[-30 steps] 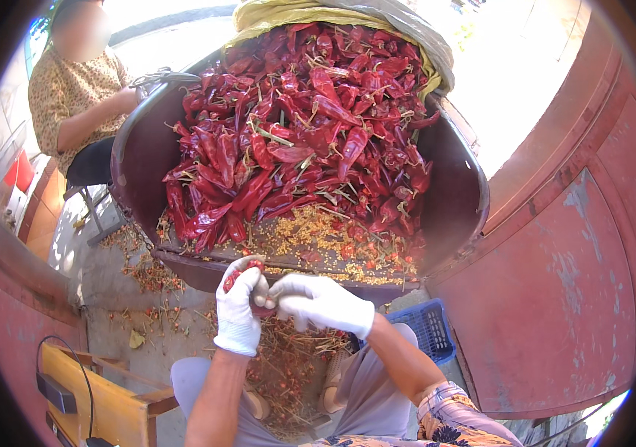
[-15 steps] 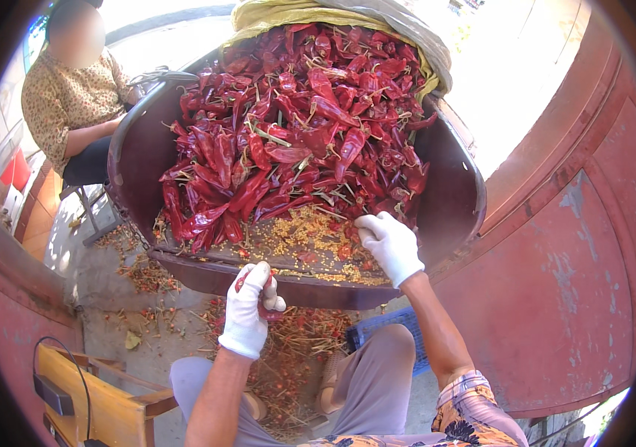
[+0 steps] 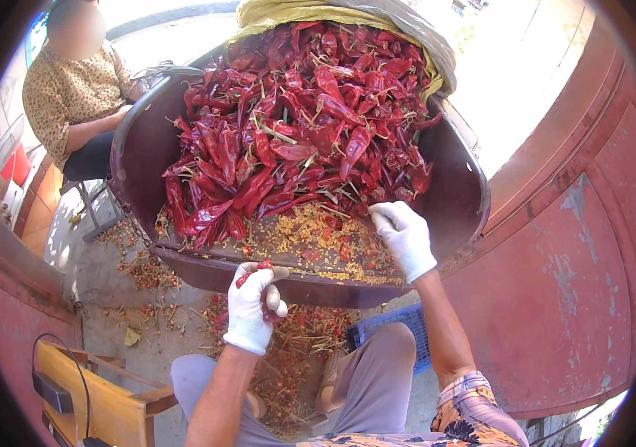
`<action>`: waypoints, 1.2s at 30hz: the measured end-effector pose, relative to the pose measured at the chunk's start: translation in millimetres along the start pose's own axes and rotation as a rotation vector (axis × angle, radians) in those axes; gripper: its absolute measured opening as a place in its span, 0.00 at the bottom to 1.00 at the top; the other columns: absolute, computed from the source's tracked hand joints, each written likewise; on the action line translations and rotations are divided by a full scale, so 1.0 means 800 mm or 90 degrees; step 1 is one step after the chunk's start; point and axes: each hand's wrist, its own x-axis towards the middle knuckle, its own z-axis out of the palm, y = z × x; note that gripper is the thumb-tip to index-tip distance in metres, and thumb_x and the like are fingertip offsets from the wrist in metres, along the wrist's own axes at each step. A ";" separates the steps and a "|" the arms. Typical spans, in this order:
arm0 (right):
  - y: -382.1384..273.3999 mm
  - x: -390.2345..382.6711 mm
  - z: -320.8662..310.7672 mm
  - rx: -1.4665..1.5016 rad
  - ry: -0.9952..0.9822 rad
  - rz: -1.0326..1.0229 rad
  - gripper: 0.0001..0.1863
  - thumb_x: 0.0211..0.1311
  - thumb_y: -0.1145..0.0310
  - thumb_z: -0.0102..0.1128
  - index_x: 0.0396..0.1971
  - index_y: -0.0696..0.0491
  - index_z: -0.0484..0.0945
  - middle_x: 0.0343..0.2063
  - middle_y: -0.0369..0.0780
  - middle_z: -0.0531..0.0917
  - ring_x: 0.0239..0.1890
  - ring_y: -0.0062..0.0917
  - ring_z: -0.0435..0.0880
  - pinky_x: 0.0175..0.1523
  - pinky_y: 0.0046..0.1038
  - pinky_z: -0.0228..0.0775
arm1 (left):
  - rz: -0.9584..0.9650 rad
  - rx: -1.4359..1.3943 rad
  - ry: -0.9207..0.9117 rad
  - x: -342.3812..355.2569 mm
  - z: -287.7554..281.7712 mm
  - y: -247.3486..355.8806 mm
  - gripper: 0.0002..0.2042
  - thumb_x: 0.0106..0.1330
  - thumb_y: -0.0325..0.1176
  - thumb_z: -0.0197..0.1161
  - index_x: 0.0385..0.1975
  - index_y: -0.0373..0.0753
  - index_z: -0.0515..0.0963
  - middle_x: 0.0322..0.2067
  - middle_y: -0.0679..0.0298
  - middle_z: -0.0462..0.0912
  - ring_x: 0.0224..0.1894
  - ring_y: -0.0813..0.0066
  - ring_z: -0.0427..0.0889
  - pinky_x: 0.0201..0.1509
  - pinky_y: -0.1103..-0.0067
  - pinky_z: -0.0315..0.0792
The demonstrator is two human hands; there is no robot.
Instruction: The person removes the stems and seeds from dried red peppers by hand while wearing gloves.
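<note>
Dried red chili peppers (image 3: 295,141) with stems fill a dark maroon metal cart bed (image 3: 258,281). Loose yellow seeds (image 3: 333,238) cover its floor at the near side. My left hand (image 3: 249,309), in a white glove, is closed around a red chili (image 3: 266,265) by the near rim; red skin shows above the thumb side and below the fingers. My right hand (image 3: 405,237), also white-gloved, is over the seeds at the pile's near right edge. Its fingers are bent together beside the peppers, and whatever they hold is hidden.
Yellow and grey sacking (image 3: 437,56) lies over the pile's far side. Another person (image 3: 79,97) sits at the far left. A blue plastic crate (image 3: 415,328) stands below the cart, a wooden stool (image 3: 102,387) at lower left. Stems and scraps (image 3: 295,357) litter the ground.
My right hand has shifted a little right along the pile's edge. The left thumb has straightened, and more of the red chili shows above the left fingers.
</note>
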 end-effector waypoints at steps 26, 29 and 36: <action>-0.057 0.018 0.003 0.648 0.004 0.259 0.06 0.66 0.69 0.57 0.40 0.51 0.77 0.26 0.31 0.78 0.23 0.09 0.70 0.24 0.13 0.57 | -0.004 0.090 -0.029 0.008 0.005 -0.012 0.10 0.66 0.30 0.59 0.45 0.39 0.73 0.29 0.66 0.80 0.20 0.83 0.76 0.22 0.82 0.73; -0.083 0.005 0.023 0.653 -0.067 0.296 0.05 0.66 0.68 0.57 0.37 0.52 0.78 0.24 0.31 0.78 0.20 0.08 0.67 0.23 0.13 0.55 | 0.090 0.147 -0.027 0.006 0.008 -0.008 0.15 0.67 0.29 0.57 0.52 0.32 0.72 0.32 0.64 0.80 0.20 0.85 0.76 0.23 0.84 0.73; -0.117 -0.043 0.085 0.551 -0.075 0.180 0.04 0.63 0.74 0.60 0.37 0.55 0.78 0.31 0.31 0.79 0.32 0.10 0.74 0.39 0.17 0.69 | 0.129 0.311 -0.128 -0.006 0.017 -0.005 0.27 0.66 0.32 0.59 0.65 0.31 0.63 0.46 0.63 0.80 0.36 0.86 0.77 0.41 0.87 0.72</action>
